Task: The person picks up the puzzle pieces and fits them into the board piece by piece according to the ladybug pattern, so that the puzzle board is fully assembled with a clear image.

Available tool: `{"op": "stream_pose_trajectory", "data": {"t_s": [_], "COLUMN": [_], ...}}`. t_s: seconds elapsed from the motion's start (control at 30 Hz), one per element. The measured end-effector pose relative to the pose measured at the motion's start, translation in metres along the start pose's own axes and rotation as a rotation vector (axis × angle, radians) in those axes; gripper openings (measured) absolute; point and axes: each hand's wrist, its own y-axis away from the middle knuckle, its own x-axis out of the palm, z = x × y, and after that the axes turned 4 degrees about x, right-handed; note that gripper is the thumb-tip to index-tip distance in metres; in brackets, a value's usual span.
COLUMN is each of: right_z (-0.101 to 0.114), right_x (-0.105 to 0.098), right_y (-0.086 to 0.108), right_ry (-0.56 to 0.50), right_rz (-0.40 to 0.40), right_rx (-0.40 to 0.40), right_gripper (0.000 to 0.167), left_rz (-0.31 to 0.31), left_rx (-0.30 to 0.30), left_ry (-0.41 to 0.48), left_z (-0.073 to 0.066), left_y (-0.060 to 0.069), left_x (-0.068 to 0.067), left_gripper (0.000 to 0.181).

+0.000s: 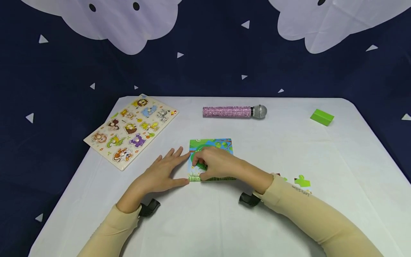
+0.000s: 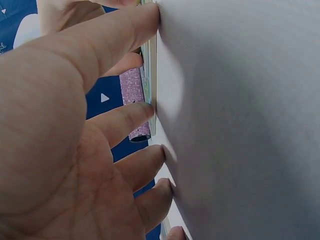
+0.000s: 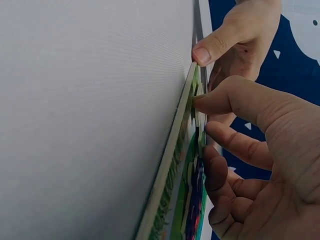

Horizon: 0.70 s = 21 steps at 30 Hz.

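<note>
A small jigsaw puzzle board [image 1: 194,178] with a green and blue picture lies flat near the middle of the table. My left hand [image 1: 162,174] is spread at its left side, thumb and index fingertip touching the board's edge. Over the board, my right hand [image 1: 219,162] bends its thumb and index finger about a green puzzle piece [image 1: 201,165]. In the right wrist view the right thumb [image 3: 217,102] touches the board's surface, and several fitted pieces [image 3: 187,200] stand slightly proud. The right hand hides much of the picture.
Loose puzzle pieces [image 1: 302,181] lie to the right, partly behind the right sleeve [image 1: 298,200]. A wooden animal peg board [image 1: 130,130] rests at the back left. A pink glittery microphone [image 1: 228,111] and a green block [image 1: 322,117] are farther back.
</note>
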Motion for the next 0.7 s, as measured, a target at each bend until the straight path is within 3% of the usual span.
{"op": "stream_pose_trajectory", "data": {"t_s": [0.43,0.7], "right_z": [0.0052,0.0002], "right_x": [-0.0053,-0.0088], "right_y": [0.0034,0.005], "right_ry": [-0.017,-0.092], "right_rz": [0.032,0.045], "right_rx": [0.027,0.073], "right_gripper": [0.031,0.019], "left_rz": [0.002,0.004], "left_rx": [-0.005,-0.002], "left_ry": [-0.001,0.001], "left_z": [-0.0016,-0.0012], "left_y": [0.0017,0.0005], "left_x": [-0.0011,-0.0008], "left_gripper": [0.089,0.088]}}
